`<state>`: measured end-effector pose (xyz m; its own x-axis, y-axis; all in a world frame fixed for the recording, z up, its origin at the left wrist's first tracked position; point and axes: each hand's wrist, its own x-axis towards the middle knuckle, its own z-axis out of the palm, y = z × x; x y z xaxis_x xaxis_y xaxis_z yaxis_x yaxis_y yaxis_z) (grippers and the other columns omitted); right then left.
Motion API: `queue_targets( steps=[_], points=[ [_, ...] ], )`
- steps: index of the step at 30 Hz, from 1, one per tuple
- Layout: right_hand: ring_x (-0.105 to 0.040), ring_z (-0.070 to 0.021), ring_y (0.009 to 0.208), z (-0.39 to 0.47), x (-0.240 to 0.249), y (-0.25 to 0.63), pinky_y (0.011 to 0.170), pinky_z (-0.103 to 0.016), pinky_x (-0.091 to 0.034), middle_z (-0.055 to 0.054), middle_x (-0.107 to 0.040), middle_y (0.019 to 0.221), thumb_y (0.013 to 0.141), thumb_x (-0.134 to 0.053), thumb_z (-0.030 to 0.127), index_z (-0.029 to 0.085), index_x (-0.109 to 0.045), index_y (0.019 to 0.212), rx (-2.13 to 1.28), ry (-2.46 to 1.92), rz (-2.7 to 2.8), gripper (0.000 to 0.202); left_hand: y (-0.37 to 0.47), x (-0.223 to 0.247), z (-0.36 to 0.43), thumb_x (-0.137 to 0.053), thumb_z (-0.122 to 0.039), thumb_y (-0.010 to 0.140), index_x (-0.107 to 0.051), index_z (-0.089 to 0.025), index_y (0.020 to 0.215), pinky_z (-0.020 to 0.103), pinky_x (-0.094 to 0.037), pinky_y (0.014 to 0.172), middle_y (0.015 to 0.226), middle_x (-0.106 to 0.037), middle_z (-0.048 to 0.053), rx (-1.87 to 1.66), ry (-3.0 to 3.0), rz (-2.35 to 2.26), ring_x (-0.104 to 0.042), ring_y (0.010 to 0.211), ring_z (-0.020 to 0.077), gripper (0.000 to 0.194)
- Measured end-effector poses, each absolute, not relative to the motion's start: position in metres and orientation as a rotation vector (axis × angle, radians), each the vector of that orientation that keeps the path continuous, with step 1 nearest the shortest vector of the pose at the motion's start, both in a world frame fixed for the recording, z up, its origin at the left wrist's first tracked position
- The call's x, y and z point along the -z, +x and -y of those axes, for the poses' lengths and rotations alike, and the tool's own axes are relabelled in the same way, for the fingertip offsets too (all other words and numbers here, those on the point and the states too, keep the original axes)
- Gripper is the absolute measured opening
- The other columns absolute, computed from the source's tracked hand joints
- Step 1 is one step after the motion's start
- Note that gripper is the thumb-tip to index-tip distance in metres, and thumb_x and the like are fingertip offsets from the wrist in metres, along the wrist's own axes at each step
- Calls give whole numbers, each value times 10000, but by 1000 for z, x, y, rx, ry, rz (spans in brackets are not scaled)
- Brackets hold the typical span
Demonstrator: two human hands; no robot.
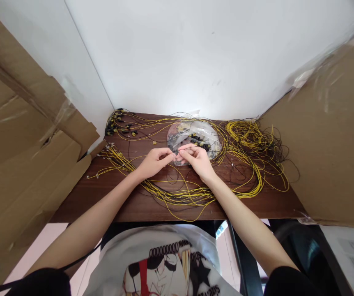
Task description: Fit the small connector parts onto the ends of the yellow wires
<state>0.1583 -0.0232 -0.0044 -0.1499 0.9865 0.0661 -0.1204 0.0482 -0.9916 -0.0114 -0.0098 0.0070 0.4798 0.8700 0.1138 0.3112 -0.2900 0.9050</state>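
My left hand (pixel 157 161) and my right hand (pixel 198 161) meet over the middle of the table, fingertips pinched close together. A thin dark wire runs at the right fingertips; the small piece between the two hands is too small to make out. Just behind them lies a clear plastic bag (pixel 210 133) holding black and yellow connector parts (pixel 197 139). Beneath my forearms curves a long bundle of yellow and black wires (pixel 177 197), with small white ends (pixel 97 176) at the left.
A tangled coil of yellow and black wire (pixel 247 133) lies at the back right. Black and yellow connectors (pixel 118 123) are heaped at the back left of the brown table (pixel 130 209). Cardboard sheets (pixel 325 135) stand at both sides, a white wall (pixel 177 61) behind.
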Motion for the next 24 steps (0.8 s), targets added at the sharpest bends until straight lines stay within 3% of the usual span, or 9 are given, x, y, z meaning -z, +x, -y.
queue_targets(
  steps=[12,24],
  points=[
    [-639,-132,577,22,8,158,543,-229,-493,-14,-683,653,708,-671,507,189,-516,842,-1315,-1000,1213,378,-11,-8,10,-482,-358,807,-579,-122,675,208,-295,512,542,-448,-34,-776,1819,-995,-379,519,81,287],
    [-638,-131,605,22,9,159,561,-230,-497,-25,-677,661,708,-697,439,158,-587,804,-1323,-979,1269,317,-11,-7,10,-483,-346,805,-562,-130,655,208,-292,506,535,-438,-41,-780,1835,-990,-371,514,80,275]
  ],
)
